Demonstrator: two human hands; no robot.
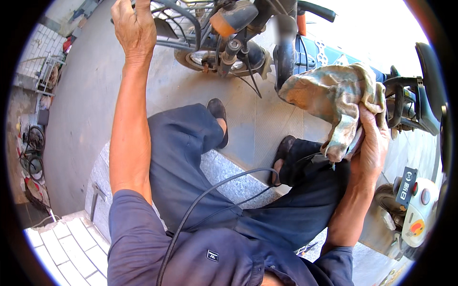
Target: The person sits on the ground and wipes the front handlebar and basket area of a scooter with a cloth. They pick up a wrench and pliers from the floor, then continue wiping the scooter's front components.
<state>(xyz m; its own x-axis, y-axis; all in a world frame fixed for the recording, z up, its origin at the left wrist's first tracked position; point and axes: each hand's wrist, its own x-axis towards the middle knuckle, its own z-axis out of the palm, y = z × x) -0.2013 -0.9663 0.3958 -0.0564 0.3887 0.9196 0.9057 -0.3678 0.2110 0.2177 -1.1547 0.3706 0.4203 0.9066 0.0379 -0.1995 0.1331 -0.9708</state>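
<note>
At the upper left my left hand (135, 33) is closed on the rim of a black metal basket (197, 35) at the front of a parked vehicle; its fingertips are partly cut off by the picture's edge. A stained, multicoloured cloth rag (341, 90) is bunched in my right hand (374, 143), with its loose end hanging out to the left. The rag hides most of the right fingers. Close to the basket are an orange-and-black lamp (234, 19) and, below it, a wheel (193, 59).
A black cable (205, 194) loops across my lap and chest. Beneath my legs is a speckled stone step (226, 169). On the right stand a white scooter (420, 209) and another vehicle with a black seat (431, 81). A bicycle (35, 150) and clutter line the far left.
</note>
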